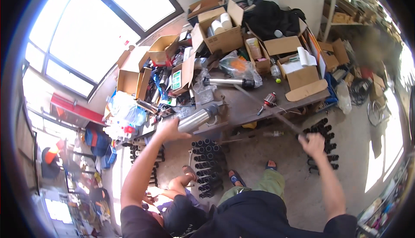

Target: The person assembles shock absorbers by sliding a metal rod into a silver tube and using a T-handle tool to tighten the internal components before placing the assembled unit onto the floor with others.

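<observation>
My left hand (170, 130) is curled round the near end of a shiny metal cylinder with a black end cap (199, 118), at the front edge of the dark workbench (263, 97). My right hand (312, 144) is closed on the end of a long thin bar (281, 118). The bar slants up and left across the bench, its far tip close to a second metal cylinder with black ends (231, 82). A small red and silver tool (269, 99) lies to the right on the bench. Motion blurs the bar slightly.
Open cardboard boxes (222, 39), plastic bags (239, 65) and loose parts crowd the bench's back and left. Rows of black tubular parts stand on the floor, below the bench (207, 164) and at right (323, 145). A person in a dark cap (186, 215) sits close at my left.
</observation>
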Motion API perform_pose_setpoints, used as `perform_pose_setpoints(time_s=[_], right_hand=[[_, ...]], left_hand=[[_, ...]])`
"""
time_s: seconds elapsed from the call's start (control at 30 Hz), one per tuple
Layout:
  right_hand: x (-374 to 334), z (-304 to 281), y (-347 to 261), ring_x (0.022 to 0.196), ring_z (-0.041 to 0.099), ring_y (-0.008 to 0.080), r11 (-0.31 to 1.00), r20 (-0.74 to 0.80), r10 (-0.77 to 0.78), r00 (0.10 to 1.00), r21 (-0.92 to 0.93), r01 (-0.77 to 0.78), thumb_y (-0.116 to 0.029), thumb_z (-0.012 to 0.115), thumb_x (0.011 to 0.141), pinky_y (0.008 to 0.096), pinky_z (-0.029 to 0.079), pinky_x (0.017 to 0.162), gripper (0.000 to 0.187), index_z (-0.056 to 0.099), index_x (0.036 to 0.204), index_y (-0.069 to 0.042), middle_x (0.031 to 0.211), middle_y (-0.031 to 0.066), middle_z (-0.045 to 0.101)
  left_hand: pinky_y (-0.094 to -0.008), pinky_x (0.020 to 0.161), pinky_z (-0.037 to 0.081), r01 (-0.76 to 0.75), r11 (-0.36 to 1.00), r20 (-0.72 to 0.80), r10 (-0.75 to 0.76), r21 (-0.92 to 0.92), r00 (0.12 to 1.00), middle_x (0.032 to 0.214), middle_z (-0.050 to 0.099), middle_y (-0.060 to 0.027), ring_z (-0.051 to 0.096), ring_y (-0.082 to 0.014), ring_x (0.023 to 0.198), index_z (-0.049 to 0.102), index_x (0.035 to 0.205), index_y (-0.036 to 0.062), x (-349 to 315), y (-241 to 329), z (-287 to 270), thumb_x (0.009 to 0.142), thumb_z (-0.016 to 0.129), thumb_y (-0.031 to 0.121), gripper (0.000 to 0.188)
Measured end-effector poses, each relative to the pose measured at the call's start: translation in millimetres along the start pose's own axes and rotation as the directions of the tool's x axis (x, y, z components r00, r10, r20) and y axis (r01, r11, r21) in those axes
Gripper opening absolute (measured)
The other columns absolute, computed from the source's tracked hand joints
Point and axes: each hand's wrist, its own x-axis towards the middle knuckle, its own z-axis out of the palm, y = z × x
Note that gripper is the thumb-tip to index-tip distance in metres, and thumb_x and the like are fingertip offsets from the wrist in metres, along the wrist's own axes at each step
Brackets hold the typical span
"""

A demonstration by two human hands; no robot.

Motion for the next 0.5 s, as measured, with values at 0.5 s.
perform_pose_setpoints(time_s=[0.5], right_hand=[[-66.4,158.4,-22.5,0.066,0.068,0.0261,0.831,0.581,0.398,0.710,0.098,-0.547,-0.040,0.067,0.090,0.0402,0.052,0.059,0.037,0.073,0.090,-0.003,0.076,0.0131,0.072]], left_hand=[[-0.0439,0.068,0.052,0.337,-0.922,-0.197,0.372,-0.192,0.907,0.088,0.059,-0.0177,0.057,-0.0306,0.070,0.055,0.123,0.0035,-71.6,132.6,142.8,0.091,0.039,0.079,0.083]])
